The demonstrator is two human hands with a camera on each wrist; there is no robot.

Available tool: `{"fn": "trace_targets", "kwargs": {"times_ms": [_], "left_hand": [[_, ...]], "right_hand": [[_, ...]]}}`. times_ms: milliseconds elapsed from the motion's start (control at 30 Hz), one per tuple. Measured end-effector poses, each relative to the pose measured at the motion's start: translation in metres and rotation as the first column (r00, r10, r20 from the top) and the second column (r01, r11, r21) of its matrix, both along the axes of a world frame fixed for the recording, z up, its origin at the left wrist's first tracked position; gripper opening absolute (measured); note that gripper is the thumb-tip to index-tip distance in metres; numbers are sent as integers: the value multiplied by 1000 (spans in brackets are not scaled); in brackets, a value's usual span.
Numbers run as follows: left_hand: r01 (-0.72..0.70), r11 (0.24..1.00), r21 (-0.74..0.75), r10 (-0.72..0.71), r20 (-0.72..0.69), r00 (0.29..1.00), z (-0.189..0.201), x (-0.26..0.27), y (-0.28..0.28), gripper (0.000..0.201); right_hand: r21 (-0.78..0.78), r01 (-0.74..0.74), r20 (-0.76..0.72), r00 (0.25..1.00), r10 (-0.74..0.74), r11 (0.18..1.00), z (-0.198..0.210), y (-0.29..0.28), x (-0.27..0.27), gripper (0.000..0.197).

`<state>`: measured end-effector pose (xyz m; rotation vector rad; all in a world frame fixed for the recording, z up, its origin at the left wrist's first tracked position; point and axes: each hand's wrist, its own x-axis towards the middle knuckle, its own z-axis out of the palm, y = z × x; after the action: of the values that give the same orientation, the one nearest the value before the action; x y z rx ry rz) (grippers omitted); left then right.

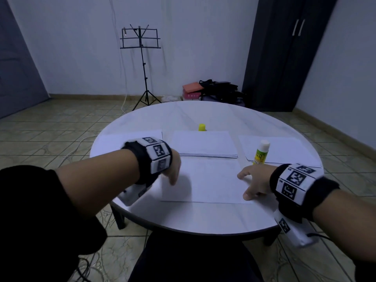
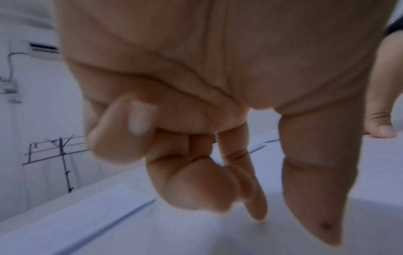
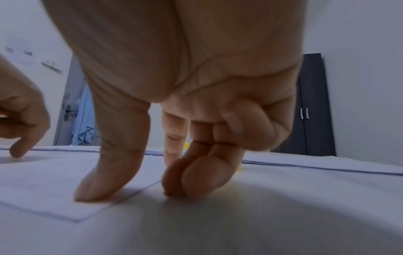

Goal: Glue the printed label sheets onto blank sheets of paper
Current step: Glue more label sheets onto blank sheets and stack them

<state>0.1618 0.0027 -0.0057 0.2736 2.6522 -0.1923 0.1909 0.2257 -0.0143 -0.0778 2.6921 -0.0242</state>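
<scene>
A single white sheet [image 1: 205,180] lies flat at the front middle of the round table [image 1: 183,216]; no print shows on its upper side. My left hand [image 1: 173,174] hovers over the sheet's left edge with thumb and forefinger pointing down and the other fingers curled, holding nothing [image 2: 292,222]. My right hand [image 1: 250,184] is at the sheet's right edge. Its thumb [image 3: 93,191] presses on the sheet [image 3: 43,181] near the front corner, and its curled fingers [image 3: 191,186] touch the table beside it. An uncapped glue stick [image 1: 260,153] stands just behind the right hand.
Three paper stacks lie across the back of the table: left [image 1: 126,139], middle [image 1: 203,143], right [image 1: 284,149]. A yellow cap [image 1: 202,127] stands behind the middle stack. Beyond the table are a music stand [image 1: 142,58], bags on the floor [image 1: 213,90] and a dark wardrobe [image 1: 284,53].
</scene>
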Motion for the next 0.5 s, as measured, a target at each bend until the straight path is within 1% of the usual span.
{"fn": "trace_targets", "kwargs": {"times_ms": [67, 100, 167, 200, 267, 333, 433, 500], "left_hand": [[75, 997, -17, -76, -51, 996, -4, -6, 23, 60], [108, 994, 0, -108, -64, 992, -7, -6, 37, 73], [135, 989, 58, -133, -44, 990, -11, -4, 64, 94], [146, 988, 57, -145, -22, 989, -14, -3, 72, 100], [164, 986, 19, -165, 6, 986, -19, -4, 78, 101], [172, 985, 8, -172, 33, 984, -23, -5, 70, 100], [146, 988, 40, -148, 37, 988, -22, -6, 42, 104], [116, 993, 17, -116, 29, 993, -23, -5, 18, 104]], "right_hand": [[103, -56, -1, 998, 56, 993, 3, -7, 1, 63], [142, -77, -5, 997, 78, 987, 3, -10, 1, 61], [191, -97, -21, 994, 103, 977, 2, -13, -1, 59], [204, -101, -26, 994, 108, 974, 2, -14, -2, 59], [212, -100, -22, 994, 107, 972, 1, -14, -4, 61], [223, -102, -14, 994, 108, 970, 1, -13, -5, 63], [229, -120, 3, 992, 123, 966, -1, -12, -7, 60], [225, -115, 10, 993, 115, 968, -3, -13, -7, 59]]}}
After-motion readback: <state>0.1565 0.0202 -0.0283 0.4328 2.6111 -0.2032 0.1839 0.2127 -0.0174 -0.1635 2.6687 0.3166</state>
